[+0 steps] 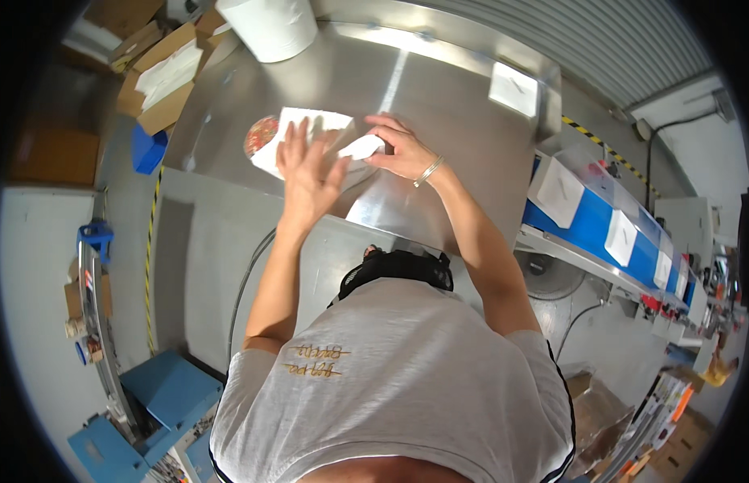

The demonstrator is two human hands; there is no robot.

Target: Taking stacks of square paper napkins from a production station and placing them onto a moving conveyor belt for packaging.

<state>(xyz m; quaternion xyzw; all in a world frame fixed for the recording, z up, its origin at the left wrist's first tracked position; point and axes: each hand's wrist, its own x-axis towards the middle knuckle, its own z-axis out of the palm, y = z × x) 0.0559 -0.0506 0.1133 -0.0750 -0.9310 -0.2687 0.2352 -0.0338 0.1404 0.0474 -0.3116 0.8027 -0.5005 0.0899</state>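
Note:
My left hand lies with its fingers spread over a white paper-like piece on the metal table. Beside it, my right hand pinches a folded white flap between thumb and fingers. Whether the flap and the white piece are one thing, I cannot tell. From under the left edge of the white piece shows a round, red patterned item; the rest of it is covered.
A white bin-like container stands at the table's far left, near an open cardboard box. One flat white packet lies at the far right corner. On the right, a blue conveyor belt carries several white packets.

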